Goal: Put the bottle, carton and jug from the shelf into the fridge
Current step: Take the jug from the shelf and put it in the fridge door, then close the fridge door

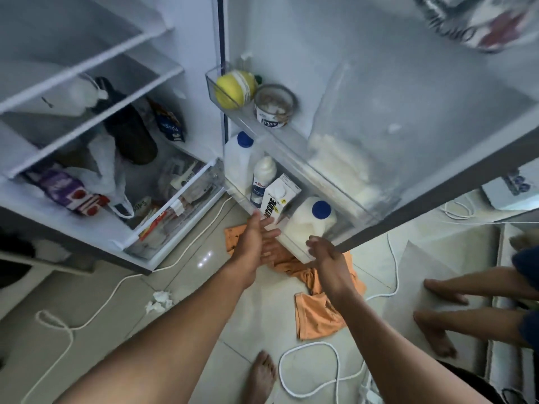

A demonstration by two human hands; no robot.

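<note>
Low in the fridge door's bottom rack [361, 221], the bottle [263, 179], carton [277, 198] and jug [310, 223] stand packed together. Left hand [253, 240] and right hand [328, 259] hover spread, holding nothing (the tilted carton could tip if nudged).

Orange cloth [316, 301] crumpled on tiled floor [256, 325]; white cord [96, 313] looping past; crumpled tissue [159, 301]; lemon [233, 88] in upper door bin.

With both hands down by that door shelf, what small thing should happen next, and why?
Probably draw both hands back. The bottle, carton and jug already stand in the lower door shelf, and the left hand and right hand are open.
</note>
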